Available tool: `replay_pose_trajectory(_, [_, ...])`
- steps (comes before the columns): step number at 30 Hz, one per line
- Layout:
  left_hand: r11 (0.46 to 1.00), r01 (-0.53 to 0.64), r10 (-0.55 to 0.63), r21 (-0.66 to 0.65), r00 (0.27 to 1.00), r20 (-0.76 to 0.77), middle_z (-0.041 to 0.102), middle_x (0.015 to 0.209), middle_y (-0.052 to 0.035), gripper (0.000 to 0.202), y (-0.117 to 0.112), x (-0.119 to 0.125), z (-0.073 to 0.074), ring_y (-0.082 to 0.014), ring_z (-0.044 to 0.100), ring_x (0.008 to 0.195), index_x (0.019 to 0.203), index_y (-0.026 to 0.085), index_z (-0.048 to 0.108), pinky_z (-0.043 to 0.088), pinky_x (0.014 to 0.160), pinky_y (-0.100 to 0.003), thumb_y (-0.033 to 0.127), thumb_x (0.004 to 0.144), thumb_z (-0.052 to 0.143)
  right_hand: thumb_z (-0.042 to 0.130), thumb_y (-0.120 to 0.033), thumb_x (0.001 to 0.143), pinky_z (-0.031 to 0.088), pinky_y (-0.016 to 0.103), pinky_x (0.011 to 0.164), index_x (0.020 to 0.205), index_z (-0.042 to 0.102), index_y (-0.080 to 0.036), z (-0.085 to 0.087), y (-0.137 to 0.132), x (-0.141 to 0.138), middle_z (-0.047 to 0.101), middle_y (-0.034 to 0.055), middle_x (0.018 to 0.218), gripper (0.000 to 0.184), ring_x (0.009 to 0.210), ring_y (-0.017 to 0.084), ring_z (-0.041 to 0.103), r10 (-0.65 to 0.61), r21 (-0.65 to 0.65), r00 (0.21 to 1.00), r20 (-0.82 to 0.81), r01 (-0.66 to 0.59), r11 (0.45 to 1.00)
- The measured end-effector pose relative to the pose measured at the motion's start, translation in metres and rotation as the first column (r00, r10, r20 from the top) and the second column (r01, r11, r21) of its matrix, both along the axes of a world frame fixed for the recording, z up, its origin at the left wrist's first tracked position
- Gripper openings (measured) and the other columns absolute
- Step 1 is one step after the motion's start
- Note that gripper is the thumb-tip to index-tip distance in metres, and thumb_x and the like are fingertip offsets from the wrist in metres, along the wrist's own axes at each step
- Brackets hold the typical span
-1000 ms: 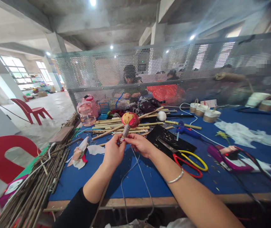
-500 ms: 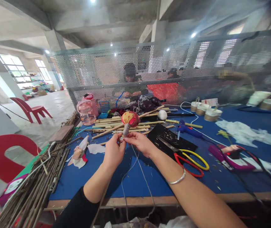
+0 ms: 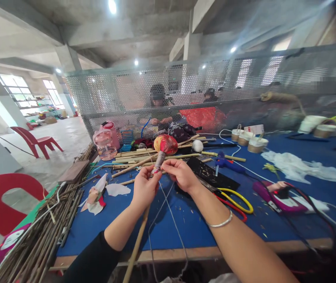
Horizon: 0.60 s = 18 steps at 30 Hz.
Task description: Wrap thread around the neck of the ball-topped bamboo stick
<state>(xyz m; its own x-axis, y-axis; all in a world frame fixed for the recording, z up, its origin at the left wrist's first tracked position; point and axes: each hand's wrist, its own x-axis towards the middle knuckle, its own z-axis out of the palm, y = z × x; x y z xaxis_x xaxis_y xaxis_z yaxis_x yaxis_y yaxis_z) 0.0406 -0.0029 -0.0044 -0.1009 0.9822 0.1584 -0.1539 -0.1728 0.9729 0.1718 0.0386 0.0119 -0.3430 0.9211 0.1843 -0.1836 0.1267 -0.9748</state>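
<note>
My left hand (image 3: 144, 186) is closed around a wooden stick (image 3: 138, 241) just below its top, and the stick runs down past the table edge. A ball covered in red and yellow patterned cloth (image 3: 166, 144) forms its head, with grey string wound round the neck (image 3: 160, 159). Fingertips of my right hand (image 3: 182, 175) pinch at the lower end of that winding, on what looks like the grey string (image 3: 172, 210). Loose strands hang below my hands over the table edge. Scissors (image 3: 238, 198) with red and yellow handles lie beside my right forearm, partly on black cloth (image 3: 223, 175).
Sticks (image 3: 132, 159), a white ball (image 3: 198, 145) and a blue glue gun (image 3: 223, 162) lie behind my hands. Fabric scraps (image 3: 95, 196) and a twig bundle (image 3: 48, 232) are at left, near a pink jug (image 3: 106, 143). At right are a purple power strip (image 3: 280, 200) and cups (image 3: 257, 144).
The ball-headed stick has turned in my hands, and its lower shaft now shows below my left hand. My right hand stays at the neck. The view has shifted slightly.
</note>
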Motion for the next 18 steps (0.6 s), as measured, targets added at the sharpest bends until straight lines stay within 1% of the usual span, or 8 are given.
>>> replay_pose_trajectory(3, [1.000, 0.028, -0.028, 0.004, 1.000, 0.007, 0.048, 0.051, 0.0097, 0.044, 0.001, -0.001, -0.002, -0.0038, 0.037, 0.032, 0.098, 0.015, 0.053, 0.026, 0.030, -0.017, 0.042, 0.068, 0.072, 0.073, -0.038, 0.060, 0.009, 0.023, 0.040, 0.066, 0.059, -0.016, 0.001, 0.002, 0.004, 0.034, -0.0085, 0.044, 0.027, 0.038, 0.004, 0.018, 0.008, -0.093, 0.998, -0.064, -0.014, 0.996])
replay_pose_trajectory(5, [1.000, 0.020, -0.020, 0.000, 0.999, 0.030, 0.047, 0.049, 0.0103, 0.044, 0.001, -0.003, -0.004, -0.0042, 0.037, 0.032, 0.097, 0.015, 0.052, 0.026, 0.029, -0.016, 0.042, 0.069, 0.072, 0.074, -0.038, 0.060, 0.007, 0.023, 0.039, 0.065, 0.058, -0.016, -0.002, 0.002, 0.002, 0.034, -0.0088, 0.043, 0.027, 0.037, 0.003, 0.017, 0.027, -0.120, 0.997, -0.069, -0.035, 0.992])
replay_pose_trajectory(8, [1.000, 0.015, -0.015, 0.001, 0.998, 0.063, 0.048, 0.050, 0.0097, 0.042, 0.000, -0.009, -0.007, -0.0044, 0.037, 0.033, 0.097, 0.016, 0.051, 0.027, 0.029, -0.016, 0.041, 0.069, 0.071, 0.073, -0.039, 0.062, 0.008, 0.023, 0.037, 0.065, 0.058, -0.016, -0.008, 0.004, -0.004, 0.034, -0.0092, 0.042, 0.027, 0.037, 0.004, 0.019, 0.046, -0.113, 0.998, -0.047, -0.051, 0.992])
replay_pose_trajectory(12, [0.999, 0.038, -0.038, 0.001, 0.992, 0.119, 0.055, 0.061, 0.0059, 0.040, -0.004, -0.014, -0.006, -0.0031, 0.038, 0.035, 0.097, 0.016, 0.051, 0.027, 0.028, -0.015, 0.038, 0.070, 0.071, 0.073, -0.040, 0.065, 0.009, 0.022, 0.036, 0.066, 0.059, -0.016, -0.015, 0.007, -0.010, 0.034, -0.0096, 0.041, 0.028, 0.036, 0.004, 0.021, 0.059, -0.079, 0.998, -0.028, -0.061, 0.995])
replay_pose_trajectory(16, [0.997, 0.077, -0.076, -0.001, 0.977, 0.200, 0.059, 0.067, 0.0039, 0.037, -0.007, -0.014, -0.005, -0.0021, 0.039, 0.035, 0.091, 0.016, 0.051, 0.027, 0.028, -0.014, 0.037, 0.070, 0.072, 0.075, -0.041, 0.064, 0.010, 0.022, 0.035, 0.065, 0.054, -0.016, -0.014, 0.006, -0.012, 0.036, -0.0096, 0.042, 0.032, 0.035, 0.003, 0.022, 0.065, -0.059, 0.997, -0.053, -0.068, 0.996])
replay_pose_trajectory(18, [0.993, 0.116, -0.112, -0.001, 0.961, 0.254, 0.059, 0.068, 0.0035, 0.035, -0.008, -0.013, -0.007, -0.0013, 0.038, 0.034, 0.088, 0.016, 0.052, 0.026, 0.028, -0.014, 0.038, 0.070, 0.072, 0.077, -0.040, 0.062, 0.009, 0.021, 0.034, 0.071, 0.054, -0.017, -0.013, 0.005, -0.012, 0.036, -0.0108, 0.042, 0.033, 0.034, 0.003, 0.020, 0.095, -0.069, 0.991, -0.092, -0.102, 0.992])
